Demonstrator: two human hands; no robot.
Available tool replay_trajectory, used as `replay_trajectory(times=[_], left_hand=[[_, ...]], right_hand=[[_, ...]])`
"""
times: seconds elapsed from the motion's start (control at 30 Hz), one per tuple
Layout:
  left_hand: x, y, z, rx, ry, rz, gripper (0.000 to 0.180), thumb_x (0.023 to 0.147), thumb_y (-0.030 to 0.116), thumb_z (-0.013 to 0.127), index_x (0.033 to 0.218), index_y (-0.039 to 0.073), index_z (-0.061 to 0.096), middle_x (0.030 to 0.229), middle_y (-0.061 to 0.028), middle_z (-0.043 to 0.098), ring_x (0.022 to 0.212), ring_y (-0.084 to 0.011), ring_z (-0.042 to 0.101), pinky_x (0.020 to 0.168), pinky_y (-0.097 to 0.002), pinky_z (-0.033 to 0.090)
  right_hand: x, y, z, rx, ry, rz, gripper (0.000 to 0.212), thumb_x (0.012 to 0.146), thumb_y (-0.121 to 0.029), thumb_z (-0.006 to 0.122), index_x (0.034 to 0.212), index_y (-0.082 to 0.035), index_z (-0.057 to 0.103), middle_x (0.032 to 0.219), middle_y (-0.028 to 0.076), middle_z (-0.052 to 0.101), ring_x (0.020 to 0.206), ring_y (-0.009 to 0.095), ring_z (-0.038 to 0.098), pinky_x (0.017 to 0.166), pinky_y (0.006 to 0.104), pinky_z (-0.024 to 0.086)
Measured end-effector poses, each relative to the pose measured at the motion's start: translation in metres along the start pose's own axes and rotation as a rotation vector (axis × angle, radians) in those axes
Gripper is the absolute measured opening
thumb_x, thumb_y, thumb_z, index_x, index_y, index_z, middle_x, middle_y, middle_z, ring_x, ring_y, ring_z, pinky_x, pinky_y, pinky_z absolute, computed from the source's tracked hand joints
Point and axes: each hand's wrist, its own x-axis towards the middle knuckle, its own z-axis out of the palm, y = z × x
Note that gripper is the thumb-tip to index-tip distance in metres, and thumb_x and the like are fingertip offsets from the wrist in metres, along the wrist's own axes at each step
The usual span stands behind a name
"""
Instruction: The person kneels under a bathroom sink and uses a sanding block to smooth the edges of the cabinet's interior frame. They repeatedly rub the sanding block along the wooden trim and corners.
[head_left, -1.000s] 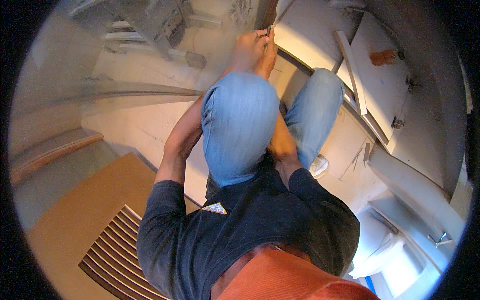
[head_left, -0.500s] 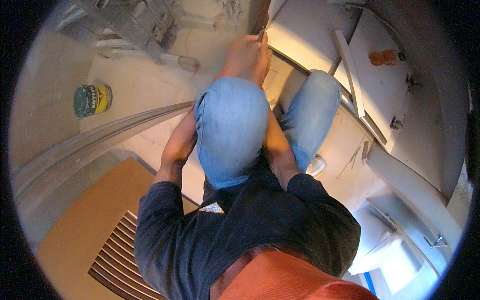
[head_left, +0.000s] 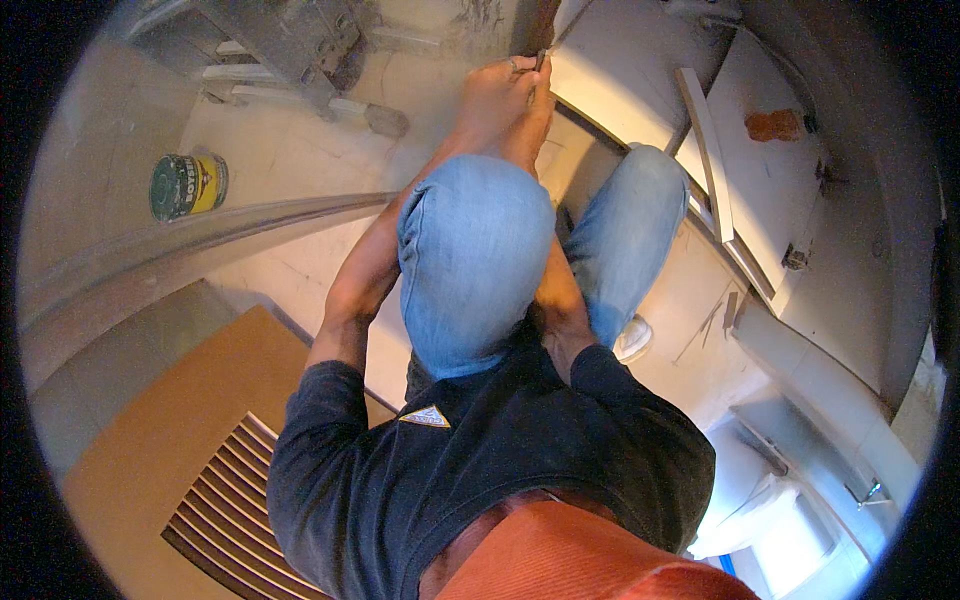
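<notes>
My left hand and my right hand are close together beyond my raised knee, fingers curled. A slim dark metal piece sticks up from between the fingertips of the right hand; its kind is too small to tell. It is beside the lower end of a brown wooden edge. The left hand's fingers are bent close to it, and whatever they grip is hidden. My knee covers part of the right wrist and forearm.
At left stand a green and yellow paint can and a metal ladder. A brown board with a slatted vent lies lower left. A pale strip rests across white panels at right, near an orange-brown object. A toilet is lower right.
Both hands have shifted slightly up and to the right, still together with the dark metal piece. My view has moved a little with them.
</notes>
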Motion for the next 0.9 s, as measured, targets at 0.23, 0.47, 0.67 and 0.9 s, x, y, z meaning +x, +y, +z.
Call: replay_trajectory(times=[0.23,0.47,0.67,0.9], left_hand=[[0.007,0.002,0.007,0.007,-0.029,-0.007,0.028,0.091,0.021,0.068,0.11,0.002,0.073,0.096,-0.0209,0.074,0.085,-0.0333,0.074,0.076,-0.039,0.058],[-0.003,0.004,-0.004,0.019,-0.01,0.013,0.032,0.093,0.028,0.072,0.116,0.006,0.072,0.108,-0.0178,0.075,0.088,-0.0253,0.075,0.076,-0.0365,0.059],[-0.003,0.01,-0.011,0.046,-0.053,-0.048,0.03,0.093,0.028,0.071,0.115,0.006,0.073,0.102,-0.0171,0.076,0.088,-0.0271,0.075,0.078,-0.0373,0.059],[0.005,0.009,-0.008,0.052,0.0,0.046,0.026,0.091,0.025,0.071,0.109,0.007,0.076,0.095,-0.0191,0.075,0.075,-0.0312,0.074,0.074,-0.0399,0.059]], right_hand=[[0.006,0.002,-0.004,-0.479,-0.01,-0.26,0.047,0.108,-0.033,0.047,0.151,-0.013,0.047,0.12,0.012,0.059,0.112,0.023,0.059,0.091,0.0348,0.051],[-0.004,-0.003,0.006,0.198,-0.083,-0.075,0.042,0.106,-0.043,0.052,0.12,-0.005,0.064,0.093,0.002,0.059,0.083,0.013,0.057,0.073,0.0289,0.05],[-0.004,0.004,0.019,0.253,0.003,-0.114,0.04,0.106,-0.044,0.052,0.113,-0.006,0.064,0.094,0.001,0.059,0.083,0.012,0.057,0.074,0.027,0.049],[0.007,0.017,0.023,0.124,0.045,-0.159,0.045,0.105,-0.039,0.053,0.135,-0.006,0.058,0.09,0.003,0.061,0.081,0.017,0.058,0.072,0.032,0.049]])
